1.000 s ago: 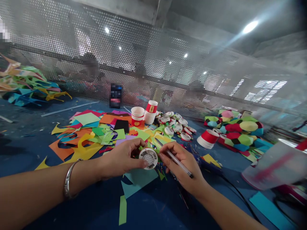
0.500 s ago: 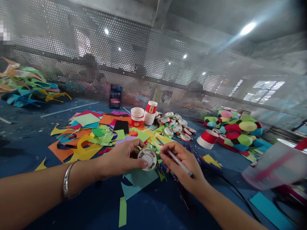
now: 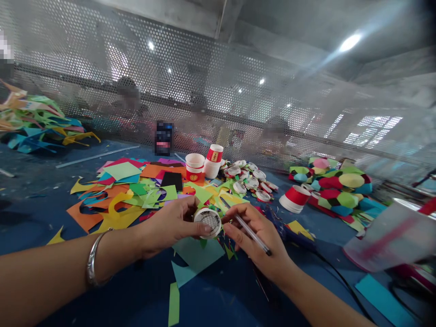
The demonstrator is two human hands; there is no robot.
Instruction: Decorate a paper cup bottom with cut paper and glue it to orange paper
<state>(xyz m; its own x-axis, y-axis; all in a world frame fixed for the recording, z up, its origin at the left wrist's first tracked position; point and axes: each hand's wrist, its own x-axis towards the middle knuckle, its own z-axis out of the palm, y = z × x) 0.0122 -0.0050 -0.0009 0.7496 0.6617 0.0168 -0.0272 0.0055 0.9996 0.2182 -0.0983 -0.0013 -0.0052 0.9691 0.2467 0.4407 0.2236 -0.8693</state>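
Above a light blue paper piece (image 3: 200,255), a round white-rimmed disc (image 3: 211,220) with a dark grid pattern is pinched by the left hand (image 3: 163,229), its thumb pressed on the face. A pen (image 3: 250,230) is gripped slantwise in the right hand (image 3: 252,248); whether the disc is touched by those fingertips cannot be told. Beyond, paper scraps (image 3: 127,212) are spread, with similar discs (image 3: 252,181) heaped farther back.

- no words can be read for certain
- round white disc (image 3: 211,221): black grid and marks, illegible
- open red-and-white cup (image 3: 195,168): round yellow emblem (image 3: 194,176), unclear
- upturned cup (image 3: 220,156): yellowish label (image 3: 215,156), dark vertical marks, too small
- dark screen (image 3: 164,137): pixelated
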